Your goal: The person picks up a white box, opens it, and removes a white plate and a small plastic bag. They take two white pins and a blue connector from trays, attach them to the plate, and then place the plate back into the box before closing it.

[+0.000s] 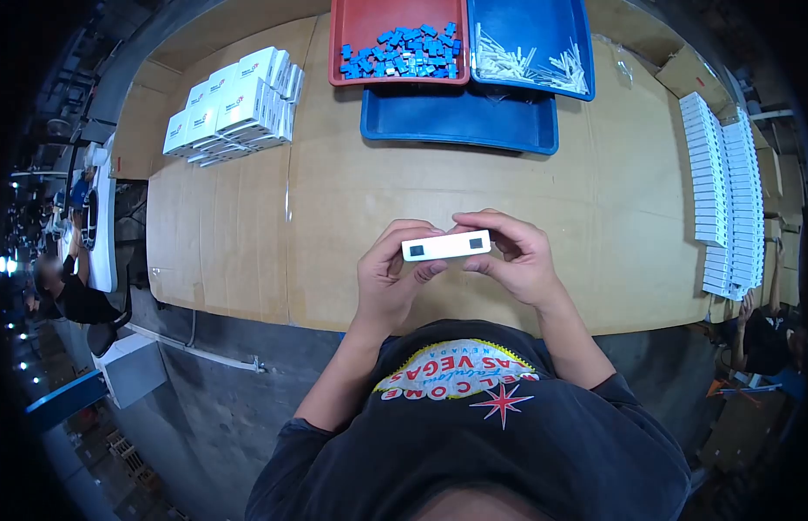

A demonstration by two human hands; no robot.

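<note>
The fingers (pixel 499 226) of the right hand (pixel 527 265) and those of the left hand (pixel 382 276) are closed on a narrow white piece (pixel 445 247), one hand at each end, with both thumbs on its near side. This piece is held in the air above the near part of the table (pixel 352 217), in front of the person's dark shirt (pixel 473 443), and it is slightly tilted, its right end a little farther from the body. On the side which faces up there are two small dark squares, one near each end. Beyond the hands, a blue tray (pixel 456 140) lies on the table; behind it are a red tray (pixel 399 10), with many small blue parts (pixel 408 54) in it, and a second blue tray (pixel 534 22), containing thin white sticks (pixel 508 62). On the left part of the table stands a pile of white boxes (pixel 221 108), and at the right edge there are long rows of white items (pixel 725 195). Farther away, one co-worker (pixel 81 300) is at left and another person (pixel 762 343) at right, with a hand near the rows.
</note>
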